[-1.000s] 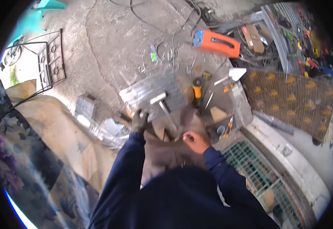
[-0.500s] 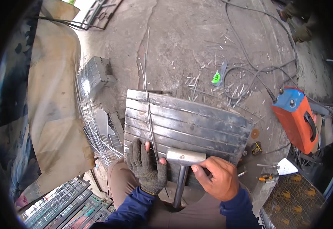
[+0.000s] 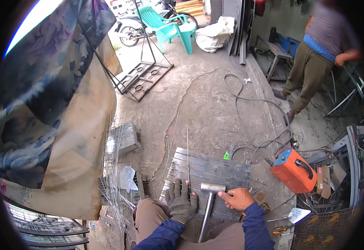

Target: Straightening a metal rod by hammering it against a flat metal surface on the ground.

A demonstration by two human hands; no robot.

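My left hand (image 3: 181,204), in a grey knitted glove with bare fingertips showing, lies flat with its fingers stretched on a slatted metal plate (image 3: 227,168). A thin metal rod (image 3: 188,160) runs lengthwise over the plate and passes between its thumb and fingers. My bare right hand (image 3: 239,199) is closed at the right end of a steel hammer's head (image 3: 213,187), thumb against it; the curled fingertips are partly hidden. From that head, the shiny hammer handle slants down toward my lap.
An orange and blue machine (image 3: 294,171) with a cable stands right. Wire mesh and rods (image 3: 119,196) lie left, beside a grey block (image 3: 123,137). Trowel (image 3: 298,214) and pliers (image 3: 280,230) lie lower right. Another person (image 3: 315,62) stands far right; a green chair (image 3: 169,29) is behind.
The view has tilted up, bringing the chair, motorbike and other person into sight. Both hands keep nearly the same places on the plate and hammer.
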